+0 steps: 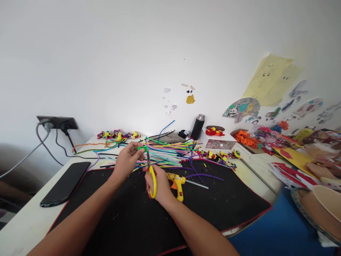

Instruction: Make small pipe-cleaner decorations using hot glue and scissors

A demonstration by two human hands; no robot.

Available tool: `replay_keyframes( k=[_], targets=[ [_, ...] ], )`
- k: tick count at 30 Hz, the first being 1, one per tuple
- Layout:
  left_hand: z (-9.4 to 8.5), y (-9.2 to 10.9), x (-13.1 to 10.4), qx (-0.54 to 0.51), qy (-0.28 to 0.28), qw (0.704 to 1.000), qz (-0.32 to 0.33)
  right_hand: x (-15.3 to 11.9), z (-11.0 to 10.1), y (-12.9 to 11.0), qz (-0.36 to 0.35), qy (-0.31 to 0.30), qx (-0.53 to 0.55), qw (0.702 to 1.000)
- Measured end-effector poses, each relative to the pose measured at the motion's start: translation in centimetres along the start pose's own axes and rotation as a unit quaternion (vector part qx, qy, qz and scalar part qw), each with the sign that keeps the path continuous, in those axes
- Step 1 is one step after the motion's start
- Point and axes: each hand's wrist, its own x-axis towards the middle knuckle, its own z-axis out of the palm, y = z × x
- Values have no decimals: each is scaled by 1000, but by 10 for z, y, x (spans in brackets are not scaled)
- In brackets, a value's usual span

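While my right hand (pixel 160 181) grips yellow-handled scissors (pixel 152 177), my left hand (pixel 128 157) pinches the green pipe-cleaner piece (pixel 143 148) at their tips; I expect it light, soft and bendable, best held by its left end.

A black phone (pixel 65 183) lies flat on the white table (pixel 23 224). A dark plug strip (pixel 71 122) is up on the white wall (pixel 119 53), and cords (pixel 39 143) hang down from it. A black bottle (pixel 197 128) with a shiny silver top stands close to the wall, just beside a little box (pixel 218 144). Stuck on the wall are a gold sticker (pixel 190 99), a panda sticker (pixel 232 111) and big yellow paper (pixel 269 80). Fluffy orange things (pixel 243 138) sit below the panda.
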Motion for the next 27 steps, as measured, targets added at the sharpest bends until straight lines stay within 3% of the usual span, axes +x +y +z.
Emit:
replay_keyframes(
  k=[5, 9, 12, 17, 22, 27],
  targets=[
    [-1, 1, 1, -80, -7, 996, -42, -1, -1, 1, -24, 3, 20, 1000],
    [-3, 6, 3, -200, 3, 973, -111, -2, -8, -6, -59, -4, 43, 997],
    [-2, 11, 3, -236, 5, 962, -139, -5, -15, -10, -47, -14, 41, 998],
    [-3, 14, 3, -257, -4, 956, -145, -9, -23, -12, -5, -37, 82, 996],
    [-5, 16, 3, -263, -4, 954, -145, -12, -26, -22, -36, -54, 107, 992],
    [-4, 22, 1, -233, 3, 965, -123, -17, -23, -30, -34, -47, 66, 996]
  ],
)
